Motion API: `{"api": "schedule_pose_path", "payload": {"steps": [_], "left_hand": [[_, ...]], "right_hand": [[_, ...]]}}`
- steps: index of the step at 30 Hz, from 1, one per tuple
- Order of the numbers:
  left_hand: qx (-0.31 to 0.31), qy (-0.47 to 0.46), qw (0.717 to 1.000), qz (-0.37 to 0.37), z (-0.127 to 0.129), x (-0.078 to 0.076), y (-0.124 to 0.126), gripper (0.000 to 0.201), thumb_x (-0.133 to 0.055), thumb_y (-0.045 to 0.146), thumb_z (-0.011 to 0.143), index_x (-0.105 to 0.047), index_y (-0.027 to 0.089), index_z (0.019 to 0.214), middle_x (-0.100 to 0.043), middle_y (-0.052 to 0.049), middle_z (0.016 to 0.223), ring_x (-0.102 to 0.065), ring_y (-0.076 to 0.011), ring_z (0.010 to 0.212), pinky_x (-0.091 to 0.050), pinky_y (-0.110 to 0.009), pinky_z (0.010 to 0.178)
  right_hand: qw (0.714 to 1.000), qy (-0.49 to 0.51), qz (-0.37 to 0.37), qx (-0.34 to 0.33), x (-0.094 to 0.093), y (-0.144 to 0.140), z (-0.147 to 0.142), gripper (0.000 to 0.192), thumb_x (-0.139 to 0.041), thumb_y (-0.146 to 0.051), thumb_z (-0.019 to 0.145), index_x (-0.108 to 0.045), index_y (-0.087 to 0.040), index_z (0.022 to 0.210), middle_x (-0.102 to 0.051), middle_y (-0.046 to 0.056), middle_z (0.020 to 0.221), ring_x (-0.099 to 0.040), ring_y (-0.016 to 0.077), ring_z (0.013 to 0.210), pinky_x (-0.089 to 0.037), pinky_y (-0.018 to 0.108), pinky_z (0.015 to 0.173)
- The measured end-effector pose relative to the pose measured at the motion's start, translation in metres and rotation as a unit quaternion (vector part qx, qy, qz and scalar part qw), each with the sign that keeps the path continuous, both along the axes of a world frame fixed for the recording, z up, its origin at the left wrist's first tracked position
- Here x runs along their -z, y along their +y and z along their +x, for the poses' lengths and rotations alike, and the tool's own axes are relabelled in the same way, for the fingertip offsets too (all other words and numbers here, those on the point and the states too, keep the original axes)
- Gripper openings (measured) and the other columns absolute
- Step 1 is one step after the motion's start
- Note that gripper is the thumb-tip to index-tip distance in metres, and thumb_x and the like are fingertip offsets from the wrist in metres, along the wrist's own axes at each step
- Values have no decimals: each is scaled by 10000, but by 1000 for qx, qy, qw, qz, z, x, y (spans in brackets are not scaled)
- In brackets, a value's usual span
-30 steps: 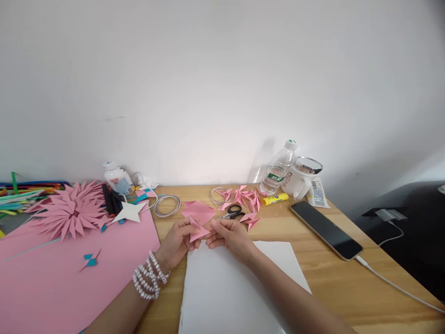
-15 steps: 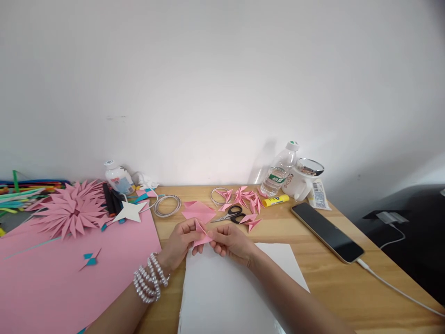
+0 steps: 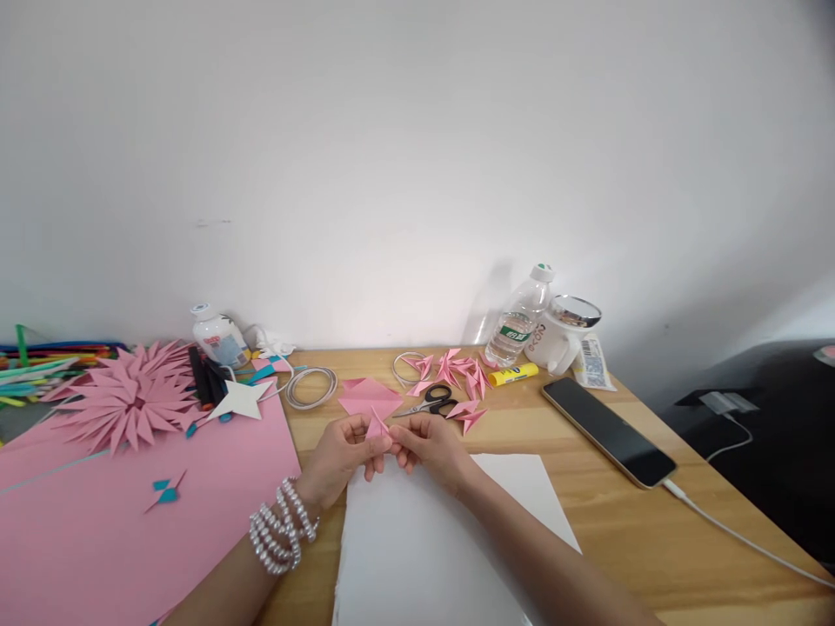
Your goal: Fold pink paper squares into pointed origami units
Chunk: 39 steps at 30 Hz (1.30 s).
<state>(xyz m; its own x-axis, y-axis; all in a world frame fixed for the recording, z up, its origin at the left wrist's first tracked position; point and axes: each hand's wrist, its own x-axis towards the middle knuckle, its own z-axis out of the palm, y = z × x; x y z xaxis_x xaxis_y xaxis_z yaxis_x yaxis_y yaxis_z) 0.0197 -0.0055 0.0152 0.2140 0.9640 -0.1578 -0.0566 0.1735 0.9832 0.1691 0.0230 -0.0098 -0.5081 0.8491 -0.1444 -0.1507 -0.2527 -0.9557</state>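
A small piece of folded pink paper (image 3: 377, 426) is pinched between my two hands, above the far edge of a white sheet (image 3: 430, 539). My left hand (image 3: 343, 452) grips its left side, with a beaded bracelet around that wrist. On the right side, my right hand (image 3: 427, 443) holds it by thumb and fingers. Just beyond lies a flat pink paper sheet (image 3: 370, 396). Black-handled scissors (image 3: 436, 400) rest to its right. Several folded pink paper pieces (image 3: 450, 367) lie behind and beside the scissors.
On the left are pink card (image 3: 228, 487), pink paper flowers (image 3: 134, 400), a white paper star (image 3: 241, 399) and a white bottle (image 3: 218, 337). A glue stick (image 3: 513, 375), water bottle (image 3: 520, 322), mug (image 3: 554, 345) and charging phone (image 3: 606, 430) stand or lie at right.
My fingers have shifted on the folded pink paper, and my hands are closer together. The paper now shows a narrower upright point. The whole view has moved slightly.
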Motion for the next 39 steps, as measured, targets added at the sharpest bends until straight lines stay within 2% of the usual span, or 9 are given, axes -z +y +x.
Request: {"api": "schedule_pose_path", "payload": {"steps": [9,14,20,23,26,29,33,35,39], "left_hand": [[-35,46,998,8,-1,11,1,256,-578,373,723,-527,146,617,-548,9,474,-469,-89,385,-358,-189,366],[-40,35,999,1,2,11,1,216,-585,308,718,-540,138,592,-543,10,449,-456,-82,375,-330,-175,343],[-52,25,998,1,2,8,2,217,-605,294,700,-523,142,570,-545,13,443,-456,-74,365,-316,-165,326],[-59,29,998,8,0,10,3,221,-610,304,696,-509,147,577,-543,19,442,-457,-73,364,-328,-165,333],[-57,36,998,14,-1,13,4,221,-599,316,709,-502,149,601,-550,22,444,-451,-69,356,-329,-164,336],[-49,46,998,18,-2,14,3,228,-575,328,732,-498,145,618,-551,25,434,-423,-55,331,-303,-155,326],[-54,29,998,0,-2,8,3,229,-575,321,726,-482,147,611,-519,38,391,-398,-48,312,-278,-148,316],[-62,13,998,-9,-1,4,2,227,-591,311,707,-473,151,599,-506,44,379,-400,-51,310,-278,-148,312],[-55,-3,998,-13,0,1,2,231,-602,296,691,-471,151,568,-502,41,384,-420,-59,315,-284,-152,304]], "right_hand": [[996,-53,70,8,2,-3,-6,370,-570,-505,665,-515,-154,561,-515,-28,473,-486,74,393,-414,189,394],[998,-37,55,2,6,-3,-8,369,-570,-499,668,-503,-151,564,-522,-26,483,-500,76,419,-425,189,411],[999,-14,23,-36,6,-2,-6,367,-578,-494,667,-520,-140,592,-542,-13,532,-516,75,458,-449,203,465],[999,-36,22,-29,7,-2,-7,357,-542,-480,698,-507,-142,589,-532,-13,541,-512,76,445,-435,201,441],[995,-85,61,-5,6,-4,-7,319,-498,-417,745,-472,-155,564,-506,-25,509,-472,69,397,-383,185,387],[983,-128,133,13,2,-7,-7,296,-456,-326,783,-443,-165,535,-469,-41,456,-403,55,354,-319,175,364],[963,-172,199,59,0,-11,-7,322,-423,-277,808,-401,-170,506,-435,-50,395,-383,54,360,-327,180,417],[967,-165,184,66,2,-11,-9,306,-430,-299,807,-395,-174,530,-450,-46,404,-400,60,368,-341,181,418],[987,-101,120,26,6,-9,-11,289,-426,-387,797,-448,-165,614,-514,-11,558,-493,85,432,-389,185,391]]}}
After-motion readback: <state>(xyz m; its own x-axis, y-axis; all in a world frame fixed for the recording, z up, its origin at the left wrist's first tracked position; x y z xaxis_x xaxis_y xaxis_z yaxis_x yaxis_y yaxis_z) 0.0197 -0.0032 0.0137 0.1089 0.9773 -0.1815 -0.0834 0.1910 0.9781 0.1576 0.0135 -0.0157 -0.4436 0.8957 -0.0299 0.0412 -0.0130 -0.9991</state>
